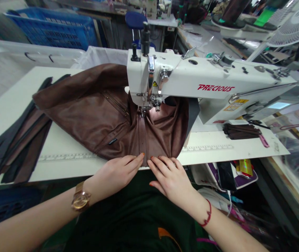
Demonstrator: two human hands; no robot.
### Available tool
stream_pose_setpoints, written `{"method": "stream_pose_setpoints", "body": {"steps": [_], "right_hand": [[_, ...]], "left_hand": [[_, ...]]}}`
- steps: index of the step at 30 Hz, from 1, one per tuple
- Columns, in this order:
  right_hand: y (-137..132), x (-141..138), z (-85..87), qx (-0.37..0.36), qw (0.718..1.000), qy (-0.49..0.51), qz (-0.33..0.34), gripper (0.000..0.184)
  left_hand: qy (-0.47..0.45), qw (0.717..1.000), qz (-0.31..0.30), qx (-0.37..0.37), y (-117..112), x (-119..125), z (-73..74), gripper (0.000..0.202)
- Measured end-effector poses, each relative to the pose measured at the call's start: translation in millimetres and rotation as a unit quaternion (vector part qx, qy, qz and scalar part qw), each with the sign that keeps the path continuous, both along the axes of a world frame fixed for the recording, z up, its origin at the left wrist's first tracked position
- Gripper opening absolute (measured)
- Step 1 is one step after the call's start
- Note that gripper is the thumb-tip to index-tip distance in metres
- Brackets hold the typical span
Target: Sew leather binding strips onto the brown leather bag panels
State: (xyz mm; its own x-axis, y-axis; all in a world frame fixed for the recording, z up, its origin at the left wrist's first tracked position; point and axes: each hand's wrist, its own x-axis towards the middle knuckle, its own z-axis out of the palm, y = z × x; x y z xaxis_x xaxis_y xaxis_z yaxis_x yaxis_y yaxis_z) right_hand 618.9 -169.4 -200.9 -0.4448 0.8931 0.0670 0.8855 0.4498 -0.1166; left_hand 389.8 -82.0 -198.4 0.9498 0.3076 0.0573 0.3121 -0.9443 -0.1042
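Note:
A brown leather piece [86, 115] with a zipped slit and a small dark tag lies bunched on the white sewing table. Its narrow stitched strip [142, 140] runs up to the presser foot [143, 111] of a white sewing machine [181, 73]. My left hand [119, 171] rests on the near edge, just left of the strip, with its fingers stretched out together and its thumb hidden. To the right of the strip, my right hand [170, 176] lies on the leather with its fingers apart. Its thumb hangs below the table edge.
Dark and brown strips [31, 136] lie on the table at left. A bundle of dark strips [241, 131] and a pink tool [264, 140] sit at right. A ruler scale [207, 148] runs along the front. Below is a phone [226, 176]; behind stands a blue crate [54, 28].

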Motion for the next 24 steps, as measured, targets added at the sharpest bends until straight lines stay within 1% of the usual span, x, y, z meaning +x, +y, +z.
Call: {"method": "stream_pose_setpoints", "body": {"steps": [3,6,8,11,14,17,24], "right_hand": [[0.1,0.2,-0.4,0.002,1.000,0.004,0.004,0.060],[0.2,-0.9,1.4,0.007,1.000,0.010,0.005,0.058],[0.4,-2.1,2.8,0.014,1.000,0.010,0.004,0.055],[1.2,-3.6,3.6,0.020,1.000,0.008,0.001,0.054],[1.8,-4.2,2.8,0.020,1.000,0.010,-0.004,0.057],[1.8,-3.6,1.4,0.026,1.000,0.013,-0.011,0.060],[7.4,-1.4,0.7,0.021,1.000,0.019,-0.010,0.060]], "left_hand": [[0.011,1.000,-0.005,-0.011,0.2,2.4,2.6,0.045],[-0.028,0.999,0.010,-0.042,3.1,3.2,3.1,0.041],[-0.065,0.996,0.016,-0.067,6.5,2.4,3.2,0.043],[-0.071,0.993,-0.005,-0.089,12.1,0.0,5.0,0.044],[-0.059,0.994,-0.010,-0.092,15.5,-1.3,8.0,0.043],[-0.066,0.994,-0.008,-0.090,16.3,-0.6,9.9,0.041],[-0.082,0.994,-0.001,-0.075,20.1,2.4,9.7,0.043]]}}
